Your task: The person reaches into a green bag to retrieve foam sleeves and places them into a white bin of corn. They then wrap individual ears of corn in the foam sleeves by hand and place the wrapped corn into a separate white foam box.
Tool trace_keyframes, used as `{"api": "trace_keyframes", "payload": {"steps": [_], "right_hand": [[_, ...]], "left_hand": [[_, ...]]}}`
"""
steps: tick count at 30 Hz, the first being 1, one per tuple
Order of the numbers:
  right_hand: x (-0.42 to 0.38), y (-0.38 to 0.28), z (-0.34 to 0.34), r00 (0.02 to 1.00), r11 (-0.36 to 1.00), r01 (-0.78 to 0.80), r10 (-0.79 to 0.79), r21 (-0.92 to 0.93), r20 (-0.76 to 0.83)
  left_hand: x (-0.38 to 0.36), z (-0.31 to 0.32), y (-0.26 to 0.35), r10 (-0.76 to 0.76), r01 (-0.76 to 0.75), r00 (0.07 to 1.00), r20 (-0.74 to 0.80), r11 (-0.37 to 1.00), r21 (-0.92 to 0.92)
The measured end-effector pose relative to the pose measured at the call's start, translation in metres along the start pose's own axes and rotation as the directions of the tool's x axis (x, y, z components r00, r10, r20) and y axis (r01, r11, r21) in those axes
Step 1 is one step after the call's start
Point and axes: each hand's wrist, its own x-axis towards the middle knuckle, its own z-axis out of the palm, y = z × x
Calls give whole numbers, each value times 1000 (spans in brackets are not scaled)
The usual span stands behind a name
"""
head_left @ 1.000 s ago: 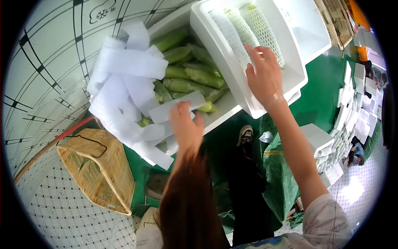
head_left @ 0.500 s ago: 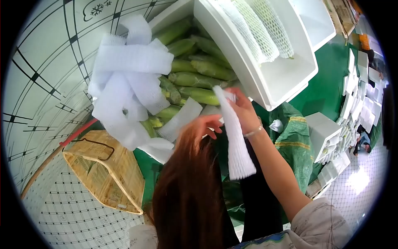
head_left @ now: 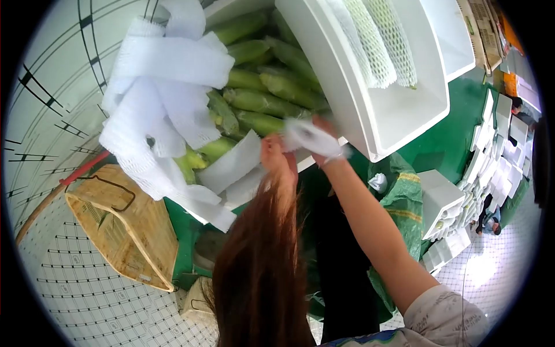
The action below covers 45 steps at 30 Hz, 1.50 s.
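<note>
- Both hands raised together over the near edge of the corn bin, holding one white foam net sleeve [head_left: 309,137] between them.
- Left hand [head_left: 276,159] closed on the sleeve's left end, fingers curled, knuckles toward the camera.
- Right hand [head_left: 324,139] largely hidden behind the sleeve, gripping its right part; only fingertips and wrist showing, with the forearm running down to the lower right.
- Sleeve blurred, stretched roughly level between the two hands; whether anything sits inside it cannot be told.
- Just beyond and left of the hands: a heap of green corn ears [head_left: 263,95] in husk, lying crosswise in a white bin [head_left: 222,11].
- Further left of the left hand: a loose pile of empty foam sleeves [head_left: 162,98], draped over the corn and spilling past the bin's near edge.
- Above the right hand: a white tray [head_left: 399,113], tilted, its near corner just beside the right hand, with sleeved ears [head_left: 378,43] lying at its far end.
- Below and left of the left hand: a woven basket [head_left: 118,231], well apart from both hands.
- Right of the right forearm: green sacking [head_left: 404,202] and stacks of white boxes [head_left: 448,199], near the green counter [head_left: 445,124] surface.
- Directly below the hands: the person's own hair [head_left: 260,272], covering the lower middle of the view.
</note>
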Motion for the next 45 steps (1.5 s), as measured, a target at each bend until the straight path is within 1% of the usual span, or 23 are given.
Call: {"api": "trace_keyframes", "payload": {"steps": [1,2,3,5,6,8,10,11,12,14,15,17,22,24,29,34,36,38,40,41,42,44,45], "right_hand": [[13,0,-4,985,865,-160,110,475,132],[22,-1,-9,985,867,-164,117,470,128],[31,-3,-14,971,979,-161,135,122,195],[66,27,-32,981,866,58,42,-497,188],[63,20,-29,981,867,53,47,-496,188],[47,-6,-14,947,581,112,184,-806,264],[40,-11,-8,952,486,171,143,-857,272],[35,-15,-6,957,378,216,102,-900,273],[21,-30,0,957,376,227,84,-898,277],[-40,-68,20,918,385,397,-158,-833,365],[-64,-80,31,920,387,391,-152,-835,360],[-93,-99,56,900,480,428,-309,-766,309],[-24,-95,105,873,638,484,-403,-599,276],[13,-84,116,951,951,235,-182,-201,248],[45,-62,131,979,854,202,-189,-480,76],[95,-24,118,926,749,247,-370,-615,-78],[87,-18,124,857,707,323,-501,-629,-123],[72,-18,128,831,695,203,-495,-690,-254],[50,-20,116,761,516,213,-620,-830,-190],[42,-23,106,728,405,359,-685,-841,-19],[36,-24,97,675,288,486,-723,-825,145],[13,-40,86,739,389,551,-638,-738,216],[-1,-46,81,780,492,594,-545,-636,307]], "left_hand": [[9,-9,-6,111,-93,989,-97,981,172],[14,-18,-10,233,-163,958,-169,924,347],[8,-13,4,380,-213,921,-82,671,711],[21,-19,-10,444,-116,890,-106,446,888],[27,-21,-16,508,12,854,-107,187,982],[35,-22,-22,505,18,849,-152,260,965],[55,-36,-30,116,185,946,-302,570,801],[60,-47,-27,119,201,969,-218,145,969],[53,-49,-7,-27,210,978,-209,216,954],[35,-43,25,-401,391,912,-89,782,485],[19,-25,48,-405,397,909,-93,779,485],[-2,18,98,-525,539,818,236,842,4],[81,28,134,-519,503,835,184,855,129],[101,24,136,-531,507,836,137,844,176],[90,38,145,-276,308,946,-171,929,205],[120,30,105,162,-130,984,-69,934,333],[124,27,100,366,-285,911,188,232,930],[134,29,80,445,-311,878,173,259,914],[124,36,75,437,-313,898,54,549,775],[119,39,78,415,-373,870,268,197,907],[118,39,78,411,-385,867,282,194,902],[117,25,68,346,-542,840,418,552,633],[96,34,77,176,-356,928,329,684,637]]}}
